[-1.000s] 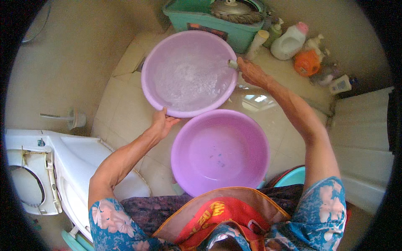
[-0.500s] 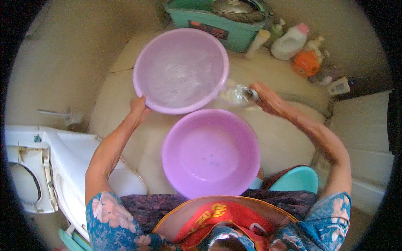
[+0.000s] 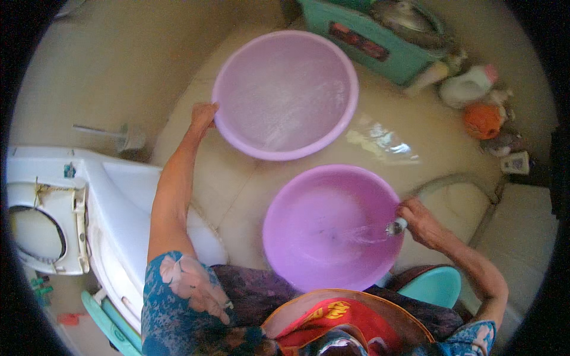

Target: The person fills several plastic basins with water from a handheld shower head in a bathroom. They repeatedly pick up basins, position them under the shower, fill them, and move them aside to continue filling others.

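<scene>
Left hand point(image 3: 203, 114) outstretched, gripping far basin point(image 3: 285, 95) rim; right hand point(image 3: 418, 219) clenched on sprayer point(image 3: 396, 226) (spraying near basin point(image 3: 332, 228)).

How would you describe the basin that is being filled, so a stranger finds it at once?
Start from the white washing machine at the left and look right across the wet floor. Two purple basins sit there; take the near basin, by the person's knees. Unlike the far basin, held by the left hand, it has the right hand spraying water into it with a hose nozzle.

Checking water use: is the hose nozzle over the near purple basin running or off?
Running: a stream leaves the nozzle in the right hand and ripples the near purple basin.
</scene>
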Tool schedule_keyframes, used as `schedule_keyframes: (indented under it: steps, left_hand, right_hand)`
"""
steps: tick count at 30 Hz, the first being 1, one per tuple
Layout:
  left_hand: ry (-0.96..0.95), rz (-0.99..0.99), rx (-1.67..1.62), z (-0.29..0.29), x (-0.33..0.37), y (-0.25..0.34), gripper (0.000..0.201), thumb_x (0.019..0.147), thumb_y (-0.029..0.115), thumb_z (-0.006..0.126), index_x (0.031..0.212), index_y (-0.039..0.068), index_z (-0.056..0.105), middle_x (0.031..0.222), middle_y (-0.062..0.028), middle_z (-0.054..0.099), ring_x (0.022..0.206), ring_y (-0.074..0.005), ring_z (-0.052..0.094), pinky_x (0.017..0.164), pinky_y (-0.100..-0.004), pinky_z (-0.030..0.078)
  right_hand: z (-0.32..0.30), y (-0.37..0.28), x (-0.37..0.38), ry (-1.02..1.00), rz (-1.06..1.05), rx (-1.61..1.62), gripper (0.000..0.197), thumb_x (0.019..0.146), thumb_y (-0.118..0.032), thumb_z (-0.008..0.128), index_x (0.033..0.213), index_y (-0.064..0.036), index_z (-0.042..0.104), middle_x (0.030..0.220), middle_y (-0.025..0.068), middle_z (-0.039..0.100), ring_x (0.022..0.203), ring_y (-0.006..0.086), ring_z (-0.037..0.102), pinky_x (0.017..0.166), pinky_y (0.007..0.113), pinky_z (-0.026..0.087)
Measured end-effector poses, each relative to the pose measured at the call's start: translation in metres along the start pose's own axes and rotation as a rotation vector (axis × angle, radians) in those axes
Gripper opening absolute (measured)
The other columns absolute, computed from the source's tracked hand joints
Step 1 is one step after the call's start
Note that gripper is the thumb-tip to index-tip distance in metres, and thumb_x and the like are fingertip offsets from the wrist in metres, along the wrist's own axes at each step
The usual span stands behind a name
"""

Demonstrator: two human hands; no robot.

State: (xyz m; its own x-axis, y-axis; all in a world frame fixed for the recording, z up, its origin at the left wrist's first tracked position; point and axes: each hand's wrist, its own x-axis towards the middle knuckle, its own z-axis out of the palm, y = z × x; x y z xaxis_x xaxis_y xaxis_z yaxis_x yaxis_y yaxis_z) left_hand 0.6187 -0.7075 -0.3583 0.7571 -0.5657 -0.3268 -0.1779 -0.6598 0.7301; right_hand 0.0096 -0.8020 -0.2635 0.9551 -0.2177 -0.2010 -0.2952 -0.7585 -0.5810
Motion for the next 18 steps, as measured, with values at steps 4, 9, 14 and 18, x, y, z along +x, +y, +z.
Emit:
schedule_keyframes:
  steps: [4,9,14,18]
  left_hand:
    - [0.012,0.016,-0.033,-0.02,0.01,-0.014,0.028,0.083,0.027,0.061,0.074,0.0,0.058,0.068,-0.0084,0.06,0.053,-0.0183,0.055,0.045,-0.0349,0.048]
    - [0.008,0.04,-0.065,-0.033,0.017,-0.036,0.025,0.079,0.02,0.062,0.067,-0.002,0.06,0.063,-0.0103,0.059,0.051,-0.0203,0.058,0.042,-0.0352,0.046]
    - [0.114,-0.031,-0.009,-0.056,0.015,-0.061,0.024,0.077,0.019,0.062,0.063,-0.001,0.059,0.057,-0.0095,0.057,0.046,-0.0194,0.053,0.039,-0.0353,0.041]
    - [0.108,-0.031,0.207,-0.099,0.018,-0.087,0.026,0.078,0.03,0.064,0.076,0.004,0.061,0.066,-0.0059,0.058,0.053,-0.0185,0.053,0.045,-0.0343,0.044]
  right_hand:
    - [-0.002,0.0,0.004,-0.018,0.072,0.058,0.036,0.067,0.008,0.052,0.101,-0.0025,0.047,0.096,0.0193,0.048,0.093,0.0371,0.046,0.082,0.044,0.04]
    - [-0.006,0.002,0.001,-0.065,0.111,0.024,0.047,0.059,0.015,0.051,0.103,-0.0028,0.047,0.101,0.0189,0.048,0.097,0.0362,0.047,0.082,0.043,0.043]
    - [-0.01,-0.014,-0.015,-0.066,0.142,0.045,0.045,0.062,0.013,0.052,0.103,-0.0024,0.048,0.101,0.0191,0.049,0.1,0.0384,0.047,0.089,0.045,0.04]
    - [-0.012,-0.017,-0.012,-0.075,0.203,0.046,0.044,0.062,0.013,0.052,0.104,-0.0023,0.048,0.102,0.0194,0.049,0.1,0.0384,0.047,0.087,0.045,0.041]
